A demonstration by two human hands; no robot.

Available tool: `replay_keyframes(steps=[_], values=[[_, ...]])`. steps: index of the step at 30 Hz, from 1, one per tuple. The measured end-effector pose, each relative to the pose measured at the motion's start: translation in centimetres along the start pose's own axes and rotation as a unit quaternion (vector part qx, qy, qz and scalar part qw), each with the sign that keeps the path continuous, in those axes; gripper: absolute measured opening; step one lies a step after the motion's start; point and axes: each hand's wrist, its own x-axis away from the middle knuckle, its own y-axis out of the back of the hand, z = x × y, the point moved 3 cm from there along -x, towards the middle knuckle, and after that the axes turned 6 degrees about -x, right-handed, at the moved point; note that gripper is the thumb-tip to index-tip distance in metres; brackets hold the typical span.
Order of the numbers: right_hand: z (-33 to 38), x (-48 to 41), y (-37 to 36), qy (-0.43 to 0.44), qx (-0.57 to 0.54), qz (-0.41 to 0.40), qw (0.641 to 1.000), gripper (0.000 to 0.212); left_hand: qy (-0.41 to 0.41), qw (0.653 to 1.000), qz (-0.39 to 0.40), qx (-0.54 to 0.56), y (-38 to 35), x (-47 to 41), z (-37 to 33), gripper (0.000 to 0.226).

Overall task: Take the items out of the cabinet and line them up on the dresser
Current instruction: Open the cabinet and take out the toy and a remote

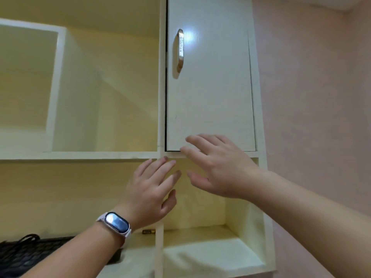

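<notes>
Overhead, two empty hands, left hand [150, 187] and right hand [218, 167], fingers spread, near one closed cabinet door [210, 87].

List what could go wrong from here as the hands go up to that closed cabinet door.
1. The white cabinet door is shut and neither open hand is on its metal handle; the right hand is at the lower edge, where prying may pinch fingertips.
2. The contents are hidden, so something could tumble out when it opens.
3. The left hand hangs above a small dark cylinder on the shelf and might knock it.
</notes>
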Motion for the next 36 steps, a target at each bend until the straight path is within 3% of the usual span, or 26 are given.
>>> replay_keyframes(steps=[4,12,18,30,36], values=[[-0.2,-4.0,-0.2,0.073,0.028,-0.034,0.996,0.044,-0.031,0.999,-0.04,0.005,-0.7,-0.4,0.9,0.039],[-2.0,-7.9,-2.2,0.17,0.124,0.019,0.977,0.046,-0.021,0.998,-0.047,0.033,-2.3,-0.2,1.4,0.05],[-1.8,-8.3,-1.7,0.183,0.142,-0.005,0.973,0.042,-0.022,0.997,-0.058,0.036,-2.6,-0.1,1.7,0.052],[-0.4,-6.3,5.0,0.201,0.164,0.013,0.966,0.034,-0.033,0.999,0.01,0.008,-1.6,-0.3,1.6,0.053],[-1.1,-3.1,8.6,0.187,0.164,-0.015,0.968,0.033,-0.057,0.998,0.021,0.01,-0.9,-3.0,0.4,0.051]])
